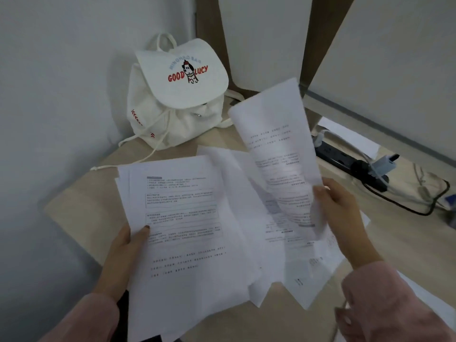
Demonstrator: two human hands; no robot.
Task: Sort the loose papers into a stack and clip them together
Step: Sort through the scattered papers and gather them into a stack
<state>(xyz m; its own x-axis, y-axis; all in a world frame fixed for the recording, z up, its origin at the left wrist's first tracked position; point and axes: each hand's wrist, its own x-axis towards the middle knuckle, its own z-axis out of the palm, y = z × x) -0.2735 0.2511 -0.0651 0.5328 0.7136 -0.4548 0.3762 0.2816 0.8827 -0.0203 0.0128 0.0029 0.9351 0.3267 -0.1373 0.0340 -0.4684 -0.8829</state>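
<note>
My left hand (125, 245) grips the left edge of a stack of printed white papers (187, 233), thumb on top, held just above the pale wooden table (74, 208). My right hand (343, 206) pinches a single printed sheet (278, 149) by its right edge; that sheet stands lifted and curled, its top end reaching toward the backpack. Under it, more loose sheets (291, 262) lie spread and overlapping on the table between my hands. No clip shows anywhere in view.
A white canvas backpack (177, 95) with "GOOD LUCY" print leans in the wall corner behind the papers. A black power strip (345, 161) with plugs and cables lies at the right. Another white sheet (350, 137) lies beyond it.
</note>
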